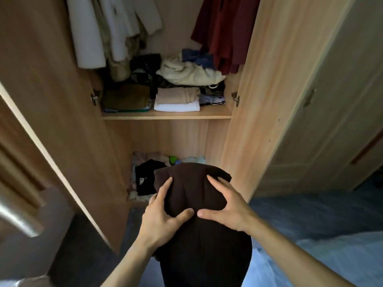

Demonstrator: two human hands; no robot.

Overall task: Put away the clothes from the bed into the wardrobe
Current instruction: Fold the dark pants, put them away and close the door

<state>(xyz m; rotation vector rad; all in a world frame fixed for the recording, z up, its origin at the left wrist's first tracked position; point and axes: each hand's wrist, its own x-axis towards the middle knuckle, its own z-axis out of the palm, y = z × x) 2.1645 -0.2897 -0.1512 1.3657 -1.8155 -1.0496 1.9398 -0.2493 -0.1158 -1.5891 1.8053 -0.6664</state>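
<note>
Dark brown garment [192, 195], folded, held up in front of the open wardrobe [244, 100], level with the lower compartment. Left hand [163, 214] and right hand [223, 206] each have a grip on it: thumbs press the near face, fingers spread over the top and sides. Lower part of the garment hangs toward the camera. Shelf [165, 115] above carries folded stacks; coats and a dark red garment [223, 30] hang overhead. Bed [323, 241] at lower right
</note>
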